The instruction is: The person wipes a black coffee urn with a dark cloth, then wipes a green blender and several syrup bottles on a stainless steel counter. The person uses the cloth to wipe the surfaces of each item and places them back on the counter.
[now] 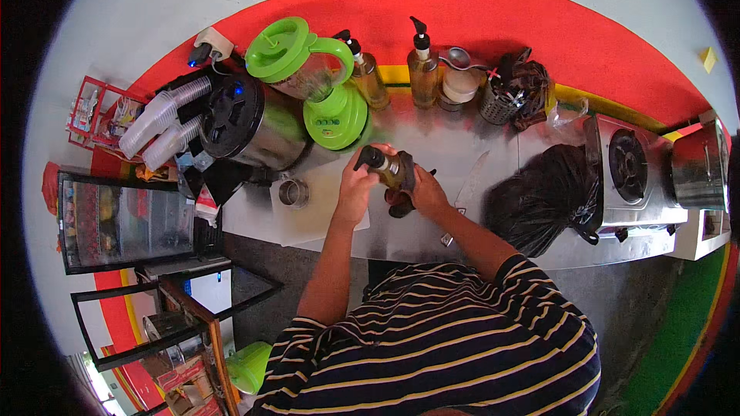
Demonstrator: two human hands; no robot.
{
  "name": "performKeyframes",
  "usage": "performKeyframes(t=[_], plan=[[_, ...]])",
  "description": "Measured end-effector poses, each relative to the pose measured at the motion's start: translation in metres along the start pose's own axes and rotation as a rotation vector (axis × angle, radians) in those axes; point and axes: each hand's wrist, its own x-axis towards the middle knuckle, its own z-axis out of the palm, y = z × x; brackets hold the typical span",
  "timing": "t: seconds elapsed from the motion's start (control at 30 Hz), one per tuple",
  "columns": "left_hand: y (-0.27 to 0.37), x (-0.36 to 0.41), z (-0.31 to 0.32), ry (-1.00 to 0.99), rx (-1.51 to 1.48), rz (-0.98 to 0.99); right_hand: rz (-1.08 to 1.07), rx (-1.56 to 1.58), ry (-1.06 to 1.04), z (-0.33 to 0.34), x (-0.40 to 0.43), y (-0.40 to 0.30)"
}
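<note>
Both hands are raised over the steel counter [422,237] around one pump bottle [392,169] with a black pump head. My left hand [356,185] grips the bottle near its pump head, which points left. My right hand [429,188] is closed around a dark cloth [406,172] against the bottle's other end. Just below, dark objects [399,202] are partly hidden by the hands; what they are, I cannot tell. A knife [474,176] lies on the counter right of my right hand. Left of my left hand, a metal ring or cup [293,193] rests on a pale cutting board [317,208].
Along the wall stand a green blender [335,118], two pump bottles [424,78] [371,81] and a perforated utensil holder [500,105]. A black plastic bag [537,202] sits beside the gas stove [642,173]. Stacked plastic cups [165,118] lie at the left.
</note>
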Motion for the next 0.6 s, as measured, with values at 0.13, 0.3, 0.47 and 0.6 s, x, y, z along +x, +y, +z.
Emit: performKeyframes(t=[0.13, 0.3, 0.47, 0.6], plan=[[-0.006, -0.007, -0.005, 0.135, 0.281, -0.030, -0.192, -0.101, -0.002, -0.034, 0.026, 0.007], [-0.007, -0.012, -0.010, 0.170, 0.380, -0.058, 0.002, 0.069, -0.003, -0.055, 0.055, -0.003], [-0.006, -0.024, -0.028, 0.244, 0.368, 0.044, 0.169, 0.168, 0.256, -0.050, 0.072, -0.033], [0.008, -0.029, -0.053, 0.304, 0.334, 0.083, -0.013, -0.231, -0.105, -0.013, 0.079, 0.000]])
